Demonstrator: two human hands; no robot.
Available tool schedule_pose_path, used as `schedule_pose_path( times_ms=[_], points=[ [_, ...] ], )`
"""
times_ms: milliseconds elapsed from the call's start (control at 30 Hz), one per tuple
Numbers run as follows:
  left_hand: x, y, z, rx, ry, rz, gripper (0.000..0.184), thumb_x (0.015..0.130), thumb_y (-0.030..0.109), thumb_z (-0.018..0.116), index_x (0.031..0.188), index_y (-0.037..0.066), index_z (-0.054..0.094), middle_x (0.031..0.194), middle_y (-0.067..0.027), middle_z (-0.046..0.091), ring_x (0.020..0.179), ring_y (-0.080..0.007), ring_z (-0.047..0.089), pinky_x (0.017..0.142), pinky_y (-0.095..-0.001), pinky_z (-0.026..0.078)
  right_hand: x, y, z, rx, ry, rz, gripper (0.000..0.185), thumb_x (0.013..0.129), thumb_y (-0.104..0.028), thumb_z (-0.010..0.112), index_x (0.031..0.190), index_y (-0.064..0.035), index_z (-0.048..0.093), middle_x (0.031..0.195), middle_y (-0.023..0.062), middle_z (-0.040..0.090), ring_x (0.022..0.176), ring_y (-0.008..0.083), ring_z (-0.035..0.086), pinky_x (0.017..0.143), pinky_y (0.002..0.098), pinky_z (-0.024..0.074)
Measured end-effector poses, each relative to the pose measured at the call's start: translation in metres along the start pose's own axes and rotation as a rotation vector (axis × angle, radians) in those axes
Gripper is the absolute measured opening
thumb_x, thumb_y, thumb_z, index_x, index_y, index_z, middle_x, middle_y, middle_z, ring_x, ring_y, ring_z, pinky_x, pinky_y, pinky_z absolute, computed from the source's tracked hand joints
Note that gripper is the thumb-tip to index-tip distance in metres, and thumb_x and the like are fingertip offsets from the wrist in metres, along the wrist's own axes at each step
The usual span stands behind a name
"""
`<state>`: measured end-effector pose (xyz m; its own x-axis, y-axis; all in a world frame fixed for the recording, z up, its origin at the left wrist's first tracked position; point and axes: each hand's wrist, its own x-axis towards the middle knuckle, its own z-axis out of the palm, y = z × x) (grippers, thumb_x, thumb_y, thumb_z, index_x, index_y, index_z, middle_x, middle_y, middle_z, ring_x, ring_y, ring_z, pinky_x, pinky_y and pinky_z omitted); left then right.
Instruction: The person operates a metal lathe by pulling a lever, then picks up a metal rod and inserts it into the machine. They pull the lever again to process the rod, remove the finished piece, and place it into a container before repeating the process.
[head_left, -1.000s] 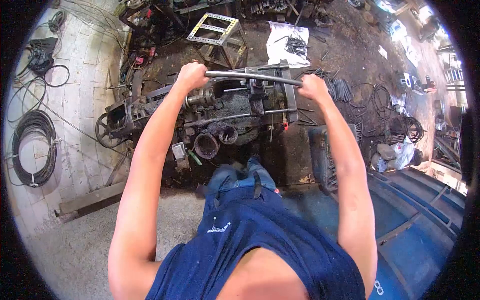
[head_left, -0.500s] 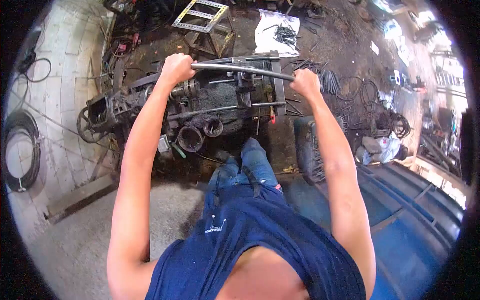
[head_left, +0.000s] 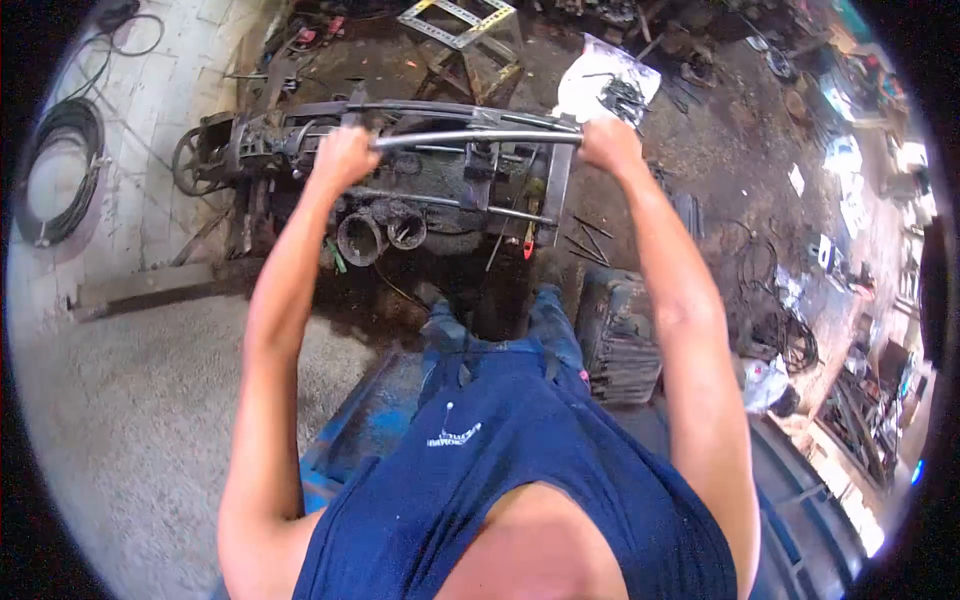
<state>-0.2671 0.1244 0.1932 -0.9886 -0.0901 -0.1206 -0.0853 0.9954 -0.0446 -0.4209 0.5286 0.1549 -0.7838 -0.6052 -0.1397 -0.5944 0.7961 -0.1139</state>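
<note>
A long grey metal rod [head_left: 475, 138] is held level across the view, its middle bowing slightly upward. My left hand [head_left: 346, 156] is closed around its left end, and my right hand [head_left: 610, 147] grips the other end. Beneath the rod stands a dark, greasy machine [head_left: 440, 200] with parallel rails and a spoked wheel [head_left: 196, 160] at its left. Two round metal cups [head_left: 362, 238] sit at the machine's near side. I cannot tell whether the rod touches the machine.
A metal stand [head_left: 470, 45] and a white sack [head_left: 598, 75] with dark rods lie beyond the machine. A ribbed dark block [head_left: 622, 335] is by my right leg. A coiled cable [head_left: 62, 170] hangs at the left wall. Loose rods [head_left: 588, 240] lie on the floor.
My view has shifted, so the machine and floor items appear displaced. Both hands keep hold of the rod, which now looks more level. My legs stand farther apart.
</note>
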Motion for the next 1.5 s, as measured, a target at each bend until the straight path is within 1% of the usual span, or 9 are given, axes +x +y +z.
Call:
schedule_pose_path(
  times_ms=[267, 367, 667, 800, 900, 1033, 1200, 1267, 1500],
  points=[
    [-0.139, 0.11, 0.027, -0.509, -0.04, -0.444, 0.039, 0.085, 0.037, 0.064, 0.081, -0.002, 0.065, 0.076, -0.0256, 0.064, 0.073, -0.0443, 0.063, 0.07, -0.05, 0.051, 0.152, -0.019, -0.022, -0.235, 0.134, -0.498, 0.021, 0.069, -0.012, 0.065, 0.089, -0.005, 0.067, 0.112, 0.0192, 0.064, 0.113, 0.0334, 0.056, 0.088, 0.0463, 0.0459],
    [-0.158, 0.124, 0.013, -0.771, -0.093, -0.426, 0.047, 0.089, 0.044, 0.06, 0.084, -0.002, 0.061, 0.078, -0.0265, 0.062, 0.074, -0.0417, 0.062, 0.072, -0.047, 0.05, 0.138, -0.032, -0.014, -0.01, 0.425, -0.278, 0.051, 0.071, -0.016, 0.067, 0.117, 0.0041, 0.055, 0.146, 0.0325, 0.026, 0.133, 0.0471, 0.031, 0.108, 0.0492, 0.0318],
    [-0.329, 0.116, 0.036, -1.243, 0.42, -0.831, 0.05, 0.103, 0.043, 0.035, 0.131, 0.005, 0.052, 0.104, -0.0051, 0.062, 0.088, -0.0118, 0.06, 0.076, -0.026, 0.046, 0.265, -0.139, -0.02, 1.131, 0.22, 0.592, 0.08, 0.066, -0.04, 0.069, 0.121, 0.0138, 0.049, 0.113, 0.0316, 0.061, 0.109, 0.0389, 0.06, 0.098, 0.0396, 0.0441],
    [-0.394, 0.126, 0.058, -1.271, 0.46, -1.001, 0.053, 0.103, 0.044, 0.033, 0.131, 0.003, 0.052, 0.1, -0.0062, 0.064, 0.086, -0.0132, 0.062, 0.075, -0.0272, 0.048, 0.233, -0.259, -0.002, 0.998, 0.114, 0.189, 0.045, 0.071, -0.043, 0.07, 0.077, 0.0023, 0.069, 0.086, 0.0219, 0.07, 0.081, 0.0312, 0.069, 0.073, 0.0422, 0.0532],
    [-0.408, 0.115, 0.077, -1.301, 0.515, -1.043, 0.056, 0.103, 0.046, 0.031, 0.131, 0.002, 0.052, 0.1, -0.0069, 0.064, 0.084, -0.0149, 0.064, 0.075, -0.0271, 0.049, 0.15, -0.295, 0.048, 0.718, -0.187, -0.866, 0.06, 0.086, -0.052, 0.056, 0.092, 0.0066, 0.067, 0.099, 0.0249, 0.068, 0.085, 0.0378, 0.068, 0.075, 0.0444, 0.0539],
    [-0.396, 0.118, 0.082, -1.3, 0.533, -1.068, 0.059, 0.102, 0.049, 0.03, 0.13, 0.002, 0.052, 0.1, -0.0079, 0.065, 0.084, -0.0153, 0.064, 0.074, -0.0279, 0.049, -0.032, -0.203, -0.029, 0.39, -0.409, -0.558, 0.068, 0.09, -0.056, 0.051, 0.088, 0.0104, 0.066, 0.089, 0.0322, 0.065, 0.089, 0.0442, 0.066, 0.083, 0.0481, 0.0524],
    [-0.369, 0.13, 0.084, -1.299, 0.472, -1.035, 0.061, 0.102, 0.051, 0.03, 0.131, 0.001, 0.051, 0.097, -0.0075, 0.064, 0.082, -0.0147, 0.063, 0.075, -0.0291, 0.046, 0.015, -0.044, -0.014, 0.302, 0.209, -0.176, 0.063, 0.087, -0.053, 0.056, 0.097, 0.0094, 0.064, 0.094, 0.0321, 0.065, 0.093, 0.0412, 0.066, 0.086, 0.0473, 0.05],
    [-0.363, 0.133, 0.082, -1.304, 0.468, -1.016, 0.062, 0.102, 0.052, 0.03, 0.131, 0.001, 0.051, 0.097, -0.007, 0.064, 0.082, -0.0143, 0.062, 0.075, -0.0286, 0.046, 0.045, -0.027, -0.036, 0.465, -0.053, -0.034, 0.068, 0.087, -0.056, 0.055, 0.102, 0.0098, 0.063, 0.099, 0.0322, 0.065, 0.098, 0.0433, 0.063, 0.089, 0.0471, 0.0487],
    [-0.367, 0.131, 0.079, -1.287, 0.483, -0.96, 0.059, 0.103, 0.05, 0.03, 0.133, 0.003, 0.048, 0.1, -0.0058, 0.063, 0.084, -0.0134, 0.062, 0.076, -0.0287, 0.046, 0.037, -0.07, -0.065, 0.13, 0.12, -0.383, 0.076, 0.086, -0.068, 0.048, 0.11, 0.0023, 0.064, 0.116, 0.0276, 0.061, 0.112, 0.0417, 0.057, 0.097, 0.0432, 0.0452]
  ],
)
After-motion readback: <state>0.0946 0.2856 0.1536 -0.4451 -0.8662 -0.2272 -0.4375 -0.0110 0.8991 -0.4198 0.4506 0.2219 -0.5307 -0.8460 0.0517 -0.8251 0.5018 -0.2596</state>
